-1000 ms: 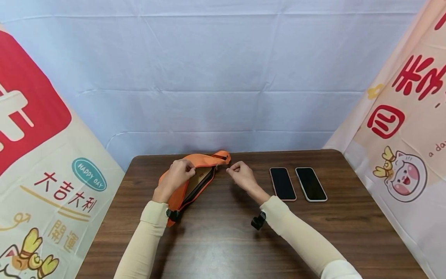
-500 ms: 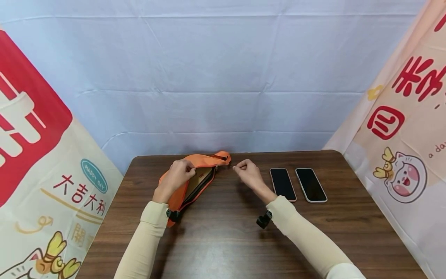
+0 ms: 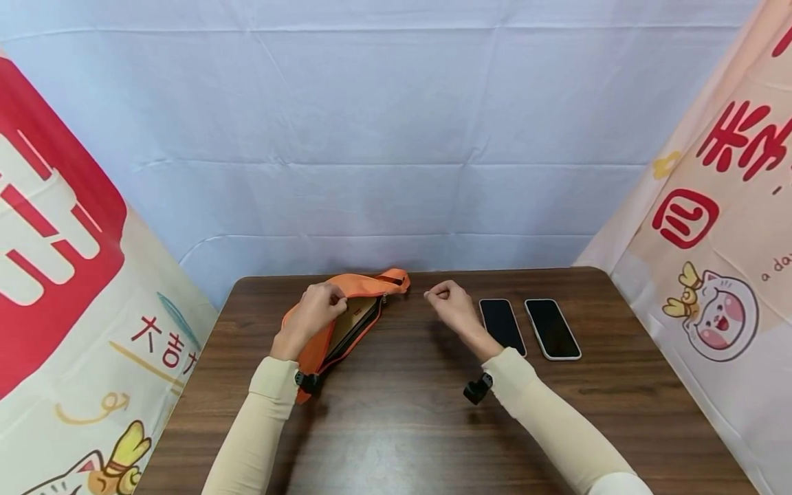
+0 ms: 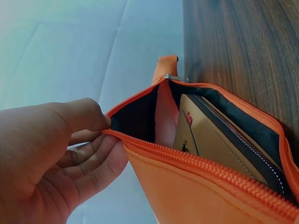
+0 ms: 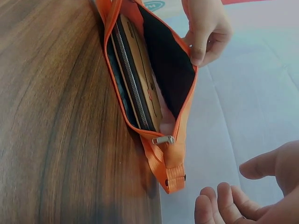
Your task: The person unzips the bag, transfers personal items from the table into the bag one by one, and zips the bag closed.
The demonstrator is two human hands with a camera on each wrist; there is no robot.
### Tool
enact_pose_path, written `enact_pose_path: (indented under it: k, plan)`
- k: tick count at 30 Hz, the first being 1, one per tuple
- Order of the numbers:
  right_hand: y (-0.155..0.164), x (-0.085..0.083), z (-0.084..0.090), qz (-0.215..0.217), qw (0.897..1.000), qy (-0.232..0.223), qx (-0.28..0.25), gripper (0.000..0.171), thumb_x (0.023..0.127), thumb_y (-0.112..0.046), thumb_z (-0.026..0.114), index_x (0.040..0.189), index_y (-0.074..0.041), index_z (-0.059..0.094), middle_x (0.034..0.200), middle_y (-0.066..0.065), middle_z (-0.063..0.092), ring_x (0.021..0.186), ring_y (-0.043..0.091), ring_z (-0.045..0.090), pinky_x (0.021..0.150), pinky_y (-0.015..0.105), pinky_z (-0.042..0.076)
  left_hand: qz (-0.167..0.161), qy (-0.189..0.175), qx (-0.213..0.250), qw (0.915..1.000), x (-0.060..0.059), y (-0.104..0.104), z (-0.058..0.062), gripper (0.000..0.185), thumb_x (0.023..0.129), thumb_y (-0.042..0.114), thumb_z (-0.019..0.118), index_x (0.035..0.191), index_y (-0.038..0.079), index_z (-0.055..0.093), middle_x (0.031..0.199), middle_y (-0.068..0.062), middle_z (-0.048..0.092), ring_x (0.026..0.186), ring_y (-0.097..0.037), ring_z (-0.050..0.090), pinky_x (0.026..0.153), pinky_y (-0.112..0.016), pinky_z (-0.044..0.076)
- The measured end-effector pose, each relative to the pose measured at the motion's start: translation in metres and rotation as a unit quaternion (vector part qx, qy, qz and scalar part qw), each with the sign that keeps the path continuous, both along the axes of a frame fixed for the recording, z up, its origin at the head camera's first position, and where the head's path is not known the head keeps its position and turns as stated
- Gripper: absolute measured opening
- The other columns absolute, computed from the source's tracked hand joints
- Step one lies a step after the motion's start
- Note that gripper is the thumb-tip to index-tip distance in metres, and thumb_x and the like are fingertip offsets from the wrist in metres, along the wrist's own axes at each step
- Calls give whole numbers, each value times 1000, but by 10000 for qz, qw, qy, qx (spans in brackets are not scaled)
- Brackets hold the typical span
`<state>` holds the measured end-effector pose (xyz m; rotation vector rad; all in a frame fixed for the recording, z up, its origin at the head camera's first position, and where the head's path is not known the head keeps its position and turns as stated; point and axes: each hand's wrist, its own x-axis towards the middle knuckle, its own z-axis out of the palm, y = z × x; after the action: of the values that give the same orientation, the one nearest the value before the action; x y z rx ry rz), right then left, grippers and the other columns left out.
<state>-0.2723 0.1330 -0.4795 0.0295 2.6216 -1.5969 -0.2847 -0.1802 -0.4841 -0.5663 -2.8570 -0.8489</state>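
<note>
The left banner (image 3: 74, 289) reads "大吉"; the right banner (image 3: 718, 227) shows red characters and "a da".

The left hand (image 3: 312, 313) was pinched shut, thumb against curled fingers. The right hand (image 3: 452, 306) hovered well apart to its right, fingers loosely curled, holding nothing.

Both arms are covered by long, close-fitting cream sleeves (image 3: 260, 419) reaching to the wrists. A small black camera mount (image 3: 476, 390) is strapped under the right wrist; another black mount (image 3: 306, 380) is seen at the left cuff. Both hands are bare, without rings.
</note>
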Motion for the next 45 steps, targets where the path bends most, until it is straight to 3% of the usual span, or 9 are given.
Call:
enact_pose_path:
  k: [7, 14, 23, 45]
  plan:
    - [10, 1, 1, -17, 9999, 55, 119, 24, 108, -25, 61, 123, -7, 66, 121, 15, 75, 86, 18, 68, 71, 30, 55, -20, 53, -20, 10000, 0, -1, -1, 15, 103, 7, 67, 106, -1, 79, 102, -13, 76, 83, -20, 70, 74, -39, 61]
    - [20, 0, 0, -101, 9992, 221, 333, 26, 107, -27, 64, 122, -6, 65, 114, 15, 72, 94, 28, 69, 73, 32, 51, -41, 104, 1, 9999, 1, -1, -3, 14, 103, 7, 67, 105, -1, 79, 101, -12, 75, 83, -20, 70, 73, -38, 61]
    - [31, -4, 1, -221, 9982, 235, 502, 28, 106, -30, 64, 124, -8, 64, 118, 15, 73, 108, 33, 69, 88, 45, 54, -53, 143, 9, 9999, 0, -2, -2, 13, 103, 7, 67, 104, 1, 79, 101, -12, 76, 82, -19, 69, 73, -37, 60]
    - [55, -6, 4, -324, 9927, 388, 1092, 31, 106, -29, 64, 125, -4, 64, 119, 20, 70, 108, 37, 68, 85, 47, 54, -105, 126, 200, 9997, 1, -3, -2, 13, 103, 7, 66, 103, 2, 78, 100, -12, 75, 76, -15, 66, 70, -35, 58]
